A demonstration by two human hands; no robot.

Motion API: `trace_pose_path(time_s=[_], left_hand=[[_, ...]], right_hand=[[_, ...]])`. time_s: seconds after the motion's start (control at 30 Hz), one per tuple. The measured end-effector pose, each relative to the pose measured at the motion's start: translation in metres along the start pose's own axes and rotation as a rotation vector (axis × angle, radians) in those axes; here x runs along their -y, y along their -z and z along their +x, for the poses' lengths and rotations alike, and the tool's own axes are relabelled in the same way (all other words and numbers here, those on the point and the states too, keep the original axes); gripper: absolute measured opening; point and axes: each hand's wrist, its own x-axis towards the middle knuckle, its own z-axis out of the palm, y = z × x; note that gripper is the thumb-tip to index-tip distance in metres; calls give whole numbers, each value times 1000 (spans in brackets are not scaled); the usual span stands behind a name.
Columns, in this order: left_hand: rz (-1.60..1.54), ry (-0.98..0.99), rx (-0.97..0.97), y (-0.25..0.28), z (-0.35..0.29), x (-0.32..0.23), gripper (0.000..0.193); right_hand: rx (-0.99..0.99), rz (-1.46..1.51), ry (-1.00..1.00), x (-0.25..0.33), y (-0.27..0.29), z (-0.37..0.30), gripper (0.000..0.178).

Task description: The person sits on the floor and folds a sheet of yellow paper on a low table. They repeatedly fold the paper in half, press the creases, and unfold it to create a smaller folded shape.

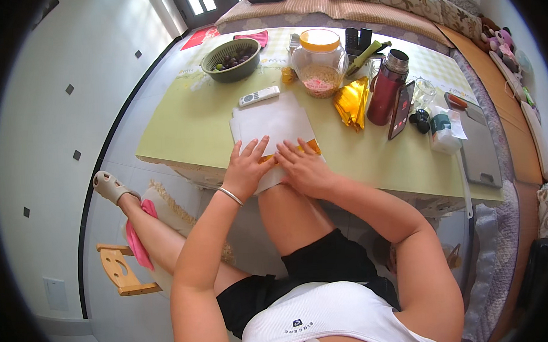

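Side by side at the table's near edge, my left hand [246,167] and my right hand [304,168] lie palms down with fingers stretched out. Under them is a strip of gold foil paper [310,147], mostly covered by my fingers. It rests on a white sheet or board [275,119], whose near end sticks out past the table edge above my knee. My left hand has a bracelet at the wrist. My fingertips touch close together, and neither hand grips anything. Folded gold foil paper [352,103] lies further right on the table.
On the table [180,129] stand a basket of dark fruit [231,61], a remote [259,96], a yellow-lidded jar [320,62], a red thermos [388,89], a propped phone [401,110], a tissue pack [446,130] and a grey board [481,153]. A small wooden stool [122,269] is lower left.
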Motion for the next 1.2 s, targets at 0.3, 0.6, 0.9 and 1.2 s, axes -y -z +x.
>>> trace_pose_path(time_s=[0.3,0.6,0.9,1.2], left_hand=[[3,162,-58,6,-17,7,45],[-360,263,235,-1,-27,-38,99],[-307,371,229,-2,-36,-45,99],[-302,454,234,8,-28,-52,96]], right_hand=[[60,88,-50,4,-4,-9,84],[60,90,-91,-5,-1,-16,85],[101,88,-209,-26,15,-40,88],[85,59,-224,-23,16,-41,88]])
